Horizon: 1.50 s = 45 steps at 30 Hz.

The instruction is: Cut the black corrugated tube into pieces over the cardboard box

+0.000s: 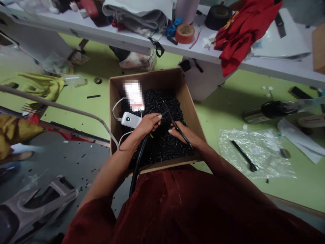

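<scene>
A cardboard box (pixel 195 118) holds a mass of small black pieces (pixel 162 145). Over it, my left hand (pixel 149 122) is closed in a pinch on a thin black cable, and a thicker black corrugated tube (pixel 138 162) runs down from beneath that hand. My right hand (pixel 184 134) is to the right, its fingers bent around a slim black rod-like piece (pixel 179 128) that slants across the box. A phone with a lit screen (pixel 133 95) and a white power bank (pixel 130 120), joined by a white cable, rest inside at the left.
A white shelf (pixel 177 47) crosses the far side, bearing orange tape (pixel 185 34), black tape (pixel 218 17) and red cloth (pixel 241 34). On the green surface at right lie a clear plastic bag (pixel 269 149) and a bottle (pixel 256 115). A curved metal bar (pixel 76 109) reaches the box's left side.
</scene>
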### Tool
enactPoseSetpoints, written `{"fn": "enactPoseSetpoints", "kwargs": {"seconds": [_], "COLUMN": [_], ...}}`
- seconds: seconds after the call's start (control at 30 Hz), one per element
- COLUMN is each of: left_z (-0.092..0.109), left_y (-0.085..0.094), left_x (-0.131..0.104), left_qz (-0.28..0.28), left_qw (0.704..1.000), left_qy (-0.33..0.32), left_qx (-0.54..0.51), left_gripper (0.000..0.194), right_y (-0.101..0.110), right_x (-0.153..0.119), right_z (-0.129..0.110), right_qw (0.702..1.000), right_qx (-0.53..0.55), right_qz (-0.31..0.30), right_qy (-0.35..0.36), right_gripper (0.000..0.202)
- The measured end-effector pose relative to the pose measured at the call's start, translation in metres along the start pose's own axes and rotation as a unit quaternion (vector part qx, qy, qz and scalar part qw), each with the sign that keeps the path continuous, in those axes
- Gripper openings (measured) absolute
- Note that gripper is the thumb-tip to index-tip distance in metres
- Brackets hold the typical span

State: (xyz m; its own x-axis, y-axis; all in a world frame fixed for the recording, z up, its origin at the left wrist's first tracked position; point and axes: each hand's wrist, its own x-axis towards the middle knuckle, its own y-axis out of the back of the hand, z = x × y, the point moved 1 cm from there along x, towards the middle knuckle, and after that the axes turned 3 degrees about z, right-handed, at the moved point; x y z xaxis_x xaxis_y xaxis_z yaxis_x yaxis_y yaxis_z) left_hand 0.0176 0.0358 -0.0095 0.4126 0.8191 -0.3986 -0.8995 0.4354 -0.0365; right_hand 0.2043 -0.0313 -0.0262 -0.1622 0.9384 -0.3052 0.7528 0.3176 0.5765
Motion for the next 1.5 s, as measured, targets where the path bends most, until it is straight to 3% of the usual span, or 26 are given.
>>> {"fn": "enactPoseSetpoints", "kwargs": {"seconds": [0.17,0.4,0.63,0.83,1.03,1.17,1.33,1.5], "left_z": [0.0,-0.004,-0.013,-0.017,-0.022,-0.021,-0.015,-0.014], "left_y": [-0.001,0.001,-0.002,-0.007,-0.01,-0.01,-0.005,-0.001], "left_x": [0.001,0.004,0.008,0.009,0.011,0.011,0.009,0.009], "left_qz": [-0.008,-0.007,-0.002,0.014,0.035,0.047,0.06,0.061], "left_qw": [1.0,1.0,0.999,0.996,0.996,0.997,0.997,0.998], "left_qy": [0.012,0.013,0.029,0.079,0.081,0.066,0.044,0.005], "left_qx": [0.0,0.0,-0.014,-0.031,0.0,-0.003,-0.028,-0.031], "left_gripper": [0.024,0.023,0.021,0.017,0.018,0.019,0.016,0.011], "right_y": [0.001,0.001,0.001,-0.003,-0.007,-0.005,-0.005,-0.007], "right_x": [-0.001,-0.002,-0.001,0.005,0.01,0.008,0.005,0.006], "right_z": [0.0,0.001,-0.002,0.003,0.007,0.006,0.012,0.02], "right_qw": [1.0,1.0,0.996,0.989,0.978,0.984,0.998,0.998], "right_qx": [-0.011,-0.007,-0.081,-0.145,-0.202,-0.169,-0.029,0.066], "right_qz": [-0.001,0.008,0.023,0.014,0.028,0.038,0.046,-0.002], "right_qy": [0.004,-0.002,-0.012,-0.035,-0.03,-0.033,-0.042,-0.024], "right_gripper": [0.049,0.031,0.018,0.016,0.017,0.016,0.021,0.031]}}
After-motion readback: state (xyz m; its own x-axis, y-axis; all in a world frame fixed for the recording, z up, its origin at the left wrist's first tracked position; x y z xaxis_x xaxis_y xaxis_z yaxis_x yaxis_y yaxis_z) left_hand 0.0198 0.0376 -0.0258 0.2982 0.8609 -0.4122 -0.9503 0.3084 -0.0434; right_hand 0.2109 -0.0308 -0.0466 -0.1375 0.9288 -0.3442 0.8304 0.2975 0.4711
